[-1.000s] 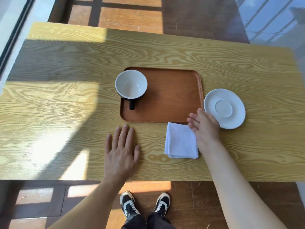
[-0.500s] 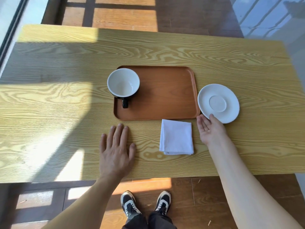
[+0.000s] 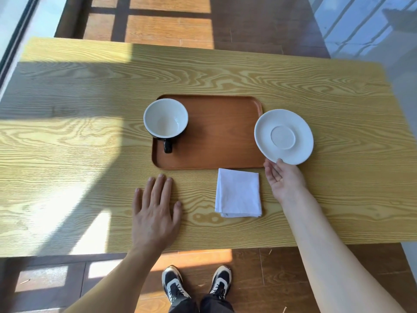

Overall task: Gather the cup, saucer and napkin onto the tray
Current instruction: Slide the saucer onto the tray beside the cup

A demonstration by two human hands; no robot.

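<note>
A wide band of sunlight falls across the left part of the wooden table (image 3: pixel 67 136), with shadow behind it. Moving right, the left hand (image 3: pixel 155 208) lies flat on the tabletop, palm down, fingers spread a little and holding nothing; it sits just in front of the tray's near left corner without touching it. Beyond it, the brown tray (image 3: pixel 216 132) rests near the middle of the table. The cup (image 3: pixel 165 119), white inside and dark outside, stands upright in the tray's left end, its handle pointing toward the person. The rest of the tray floor is bare.

Just in front of the tray's near right edge lies the folded white napkin (image 3: pixel 238 192), flat on the table, close to the rim but off the tray. To its right, the right hand (image 3: pixel 283 177) is palm up, thumb on top of the near rim of the white saucer (image 3: pixel 283 136), fingers hidden beneath it, pinching that edge. The saucer tilts slightly and its left edge overlaps the tray's right rim. Below the table's near edge, two dark and white shoes (image 3: pixel 196 283) stand on the brown tiled floor (image 3: pixel 282 267).
</note>
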